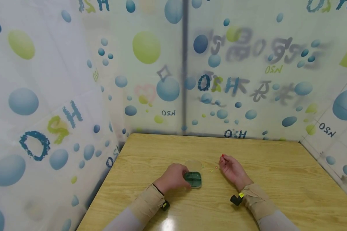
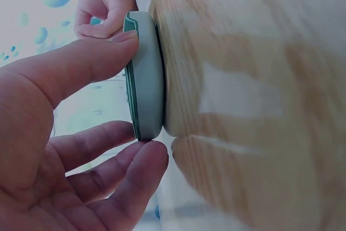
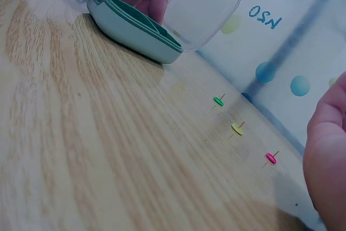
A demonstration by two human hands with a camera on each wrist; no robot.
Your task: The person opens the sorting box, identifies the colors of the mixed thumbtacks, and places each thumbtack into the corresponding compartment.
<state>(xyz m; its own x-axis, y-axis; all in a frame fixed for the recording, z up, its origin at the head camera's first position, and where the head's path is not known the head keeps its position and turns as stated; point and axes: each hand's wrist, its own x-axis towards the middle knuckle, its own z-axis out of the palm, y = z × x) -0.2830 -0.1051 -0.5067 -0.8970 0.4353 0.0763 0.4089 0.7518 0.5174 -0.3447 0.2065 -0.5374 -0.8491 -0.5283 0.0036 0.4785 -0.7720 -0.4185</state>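
Note:
A small green box (image 1: 193, 179) with compartments lies on the table, its clear lid (image 3: 203, 12) standing open on the far side. My left hand (image 1: 174, 177) grips the box, thumb on the near edge and fingers at the far edge, as the left wrist view shows the thumb and box (image 2: 147, 77). To the right, my right hand (image 1: 232, 170) is raised with a small red thing (image 1: 223, 155) pinched at its fingertips. Between box and right hand lie a green pin (image 3: 218, 101), a yellow pin (image 3: 237, 129) and a pink pin (image 3: 271, 158), points up.
The wooden table (image 1: 271, 166) reaches a wall sheet (image 1: 150, 122) printed with bubbles and letters at the back. Another printed sheet (image 1: 46, 128) stands along the left side. Both forearms come in from the near edge.

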